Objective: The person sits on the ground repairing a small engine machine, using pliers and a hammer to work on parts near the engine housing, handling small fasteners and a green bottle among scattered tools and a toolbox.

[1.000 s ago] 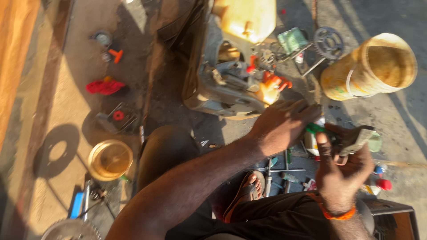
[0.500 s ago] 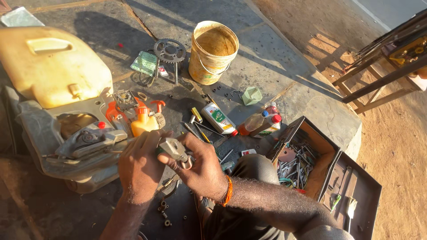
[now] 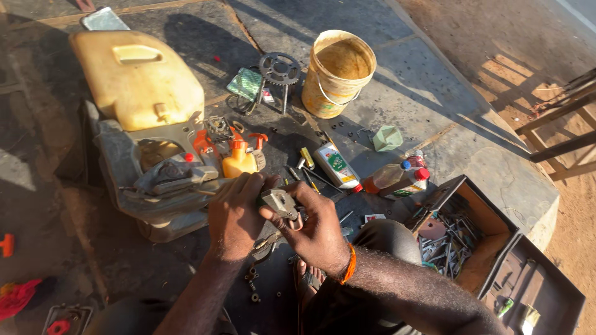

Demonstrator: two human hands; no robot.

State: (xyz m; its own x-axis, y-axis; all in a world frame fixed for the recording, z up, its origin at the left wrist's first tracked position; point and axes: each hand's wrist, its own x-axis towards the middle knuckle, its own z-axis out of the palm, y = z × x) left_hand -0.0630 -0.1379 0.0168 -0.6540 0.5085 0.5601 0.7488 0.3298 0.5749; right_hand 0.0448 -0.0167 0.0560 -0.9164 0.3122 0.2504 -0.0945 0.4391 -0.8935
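Both hands, left hand [image 3: 234, 215] and right hand [image 3: 318, 231], pinch one small metal part [image 3: 279, 202] between them; yellow bucket [image 3: 338, 72] at one o'clock; open toolbox [image 3: 490, 260] at four o'clock.

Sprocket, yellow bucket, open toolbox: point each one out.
sprocket [image 3: 279, 68], head view, on its toothed ring.
yellow bucket [image 3: 323, 93], head view, on its outer wall.
open toolbox [image 3: 496, 232], head view, on its inner side wall.

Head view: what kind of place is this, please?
Probably an outdoor roadside repair spot, perhaps for motorcycles. An open toolbox of metal tools, a toothed sprocket and oil bottles lie on the concrete ground, and both hands hold a small metal part.
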